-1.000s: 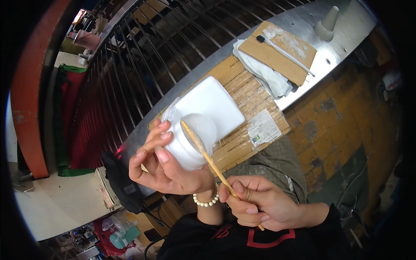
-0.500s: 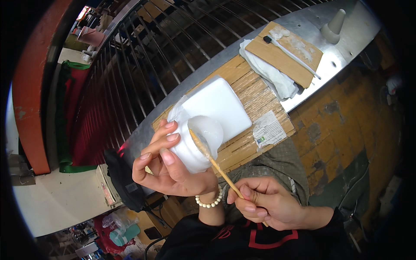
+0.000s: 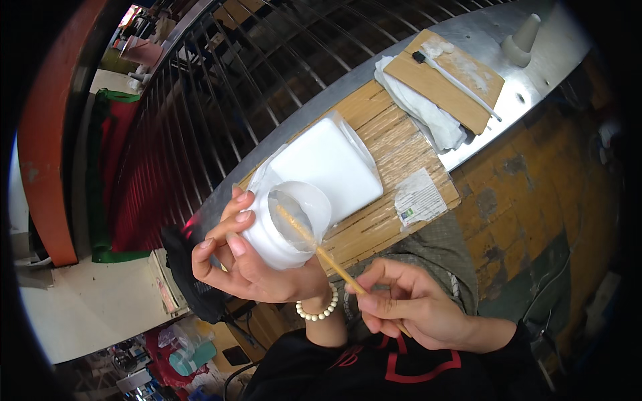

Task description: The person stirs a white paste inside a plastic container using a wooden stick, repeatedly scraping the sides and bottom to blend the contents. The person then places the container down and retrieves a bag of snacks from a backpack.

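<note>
top (image 3: 301,374): black, along the lower edge of the frame, bearing an angular red outline (image 3: 428,375) and a smaller red marking (image 3: 346,358) to its left. left hand (image 3: 262,267): bare, bracelet (image 3: 322,315) of round cream beads at the wrist. right hand (image 3: 411,309): bare, black sleeve (image 3: 513,351) covering the forearm. trousers (image 3: 428,259): grey-green, right of centre, pale cord (image 3: 456,286) visible.

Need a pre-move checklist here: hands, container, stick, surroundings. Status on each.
1. Left hand supporting container: ok, fingers at the neck end.
2. Right hand gripping stick: ok, held between thumb and fingers.
3. Stick at the mouth: ok, upper end lies across it; depth cannot tell.
4. Container resting firmly on cardboard: cannot tell, underside hidden.
5. Brush away from both hands: ok.
</note>
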Available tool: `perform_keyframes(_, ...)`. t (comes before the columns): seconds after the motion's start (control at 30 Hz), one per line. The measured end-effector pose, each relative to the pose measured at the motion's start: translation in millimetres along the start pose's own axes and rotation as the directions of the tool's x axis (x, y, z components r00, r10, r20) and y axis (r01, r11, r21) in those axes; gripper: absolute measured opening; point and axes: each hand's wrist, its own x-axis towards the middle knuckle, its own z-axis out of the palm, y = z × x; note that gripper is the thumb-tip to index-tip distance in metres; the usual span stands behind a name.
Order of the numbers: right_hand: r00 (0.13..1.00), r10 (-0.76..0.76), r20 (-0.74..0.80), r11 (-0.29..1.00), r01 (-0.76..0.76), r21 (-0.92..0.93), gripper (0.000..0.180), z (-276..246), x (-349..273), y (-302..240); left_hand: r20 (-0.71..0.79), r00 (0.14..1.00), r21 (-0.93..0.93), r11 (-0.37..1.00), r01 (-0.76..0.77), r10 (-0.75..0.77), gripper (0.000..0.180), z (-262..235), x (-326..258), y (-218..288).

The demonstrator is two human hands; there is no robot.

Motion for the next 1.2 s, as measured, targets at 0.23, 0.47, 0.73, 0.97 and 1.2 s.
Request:
perform_keyframes(0.23, 0.975, 0.069, 0.211, 0.99, -0.093, 0.103, 0.033, -15, 9, 13, 0.027, 1.0, -0.076, 0.997, -0.003, 0.005, 0.033, -4, 5, -4)
perform_keyframes(0.47, 0.985, 0.068, 0.161, 0.965, -0.106, 0.238, 0.029, -4, 9, 11, -0.015, 1.0, -0.067, 0.998, 0.02, -0.021, 0.031, -5, 6, -5)
perform_keyframes(0.73, 0.995, -0.006, 0.098, 0.984, 0.024, -0.178, 0.026, -10, 16, 14, 0.027, 1.0, -0.099, 0.995, -0.003, 0.006, 0.03, -10, 9, -6)
perform_keyframes(0.97, 0.98, -0.138, 0.145, 0.985, 0.151, -0.081, 0.034, -20, 21, 11, -0.051, 0.995, -0.134, 0.988, 0.08, -0.087, 0.028, -20, 18, -13)
perform_keyframes(1.2, 0.589, -0.742, 0.32, -0.181, 0.283, -0.942, 0.016, -7, 2, -28, 0.159, 0.985, -0.343, 0.933, 0.112, -0.06, 0.034, -46, 30, -24)
